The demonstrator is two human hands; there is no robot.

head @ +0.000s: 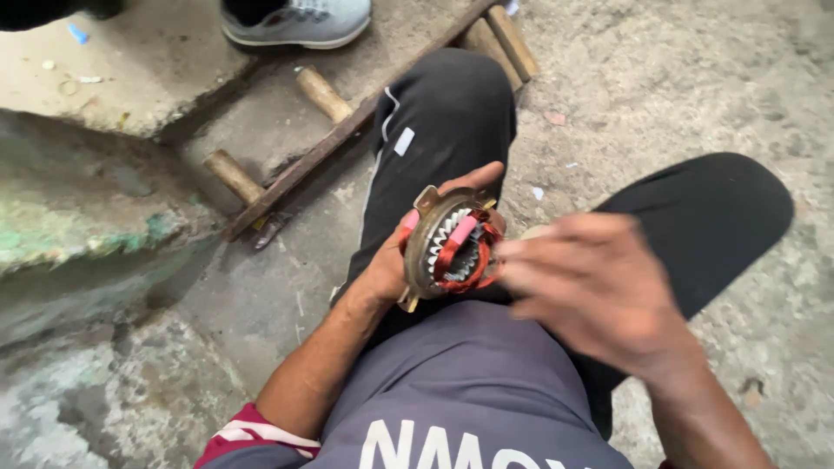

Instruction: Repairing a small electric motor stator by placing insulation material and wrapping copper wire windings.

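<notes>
Between the knees, above the black trousers, the left hand grips a round motor coil, its fingers clamped around the metal rim from behind. The ring stands on edge, its open face and copper windings turned toward the right hand, its axis running roughly sideways. The right hand is blurred just beside the coil; whether its fingers are apart or together I cannot tell. Beyond the fingers, a wooden ladder lies on the concrete floor near a grey shoe.
</notes>
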